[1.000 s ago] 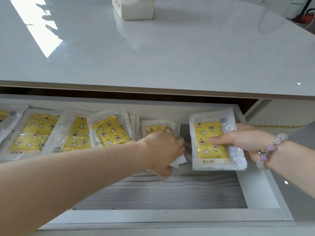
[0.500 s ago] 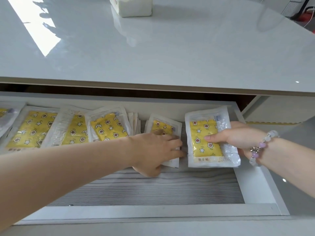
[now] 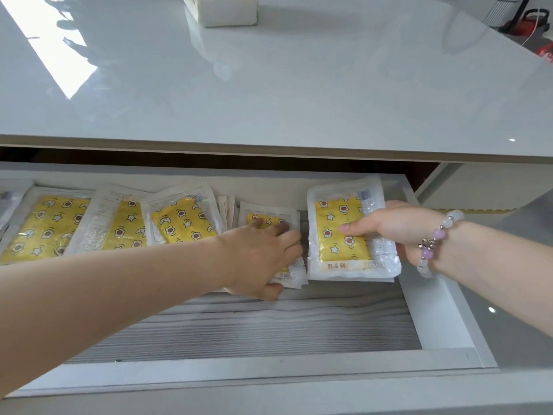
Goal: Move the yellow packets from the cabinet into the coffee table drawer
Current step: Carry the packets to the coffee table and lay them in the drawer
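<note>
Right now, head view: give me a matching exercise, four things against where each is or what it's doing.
Things:
1 left hand
2 right hand
3 white box
4 bead bracelet

Places/states:
A on the glossy table top
B pinches the large yellow packet at the right end of the drawer
C worn just behind the right hand
D rests on the small packet stack mid-drawer

Pairs: 1-D, 2-B, 3-A, 4-C
</note>
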{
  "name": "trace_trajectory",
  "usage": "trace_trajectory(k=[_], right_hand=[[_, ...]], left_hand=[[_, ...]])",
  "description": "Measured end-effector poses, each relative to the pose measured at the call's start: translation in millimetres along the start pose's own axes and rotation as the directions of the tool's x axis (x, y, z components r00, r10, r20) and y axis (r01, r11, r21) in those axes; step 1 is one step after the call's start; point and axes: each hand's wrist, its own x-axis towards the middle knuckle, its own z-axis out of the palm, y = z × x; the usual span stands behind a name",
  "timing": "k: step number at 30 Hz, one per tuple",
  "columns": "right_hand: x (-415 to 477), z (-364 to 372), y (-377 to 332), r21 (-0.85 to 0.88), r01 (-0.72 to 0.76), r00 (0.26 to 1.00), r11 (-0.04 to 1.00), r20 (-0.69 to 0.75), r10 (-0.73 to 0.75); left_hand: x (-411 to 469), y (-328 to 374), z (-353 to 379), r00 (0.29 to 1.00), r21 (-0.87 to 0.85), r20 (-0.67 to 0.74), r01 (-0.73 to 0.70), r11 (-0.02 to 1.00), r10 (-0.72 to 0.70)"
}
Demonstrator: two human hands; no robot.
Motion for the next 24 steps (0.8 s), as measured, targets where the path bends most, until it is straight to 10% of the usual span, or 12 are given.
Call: trace_trajectory(k=[12,16,24], right_hand=[[16.4,42.4,-14.8,0.123,-0.016,0.999,0.992,0.032,0.012],[28.5,69.3,-21.3,0.116,-0.005,0.999,0.993,0.049,0.000],[32.1,87.1,-29.7,0.014,0.128,0.990,0.992,0.050,-0.128]], left_hand=[[-60.9,-19.3,-26.4,0.938,-0.419,-0.056,0.290,0.861,-0.343],[-53.7,5.1,-20.7,0.944,-0.277,-0.271,0.109,0.955,-0.186],[-40.2,-2.8,-3.9,0.939,-0.287,-0.221,0.196,0.938,-0.264]])
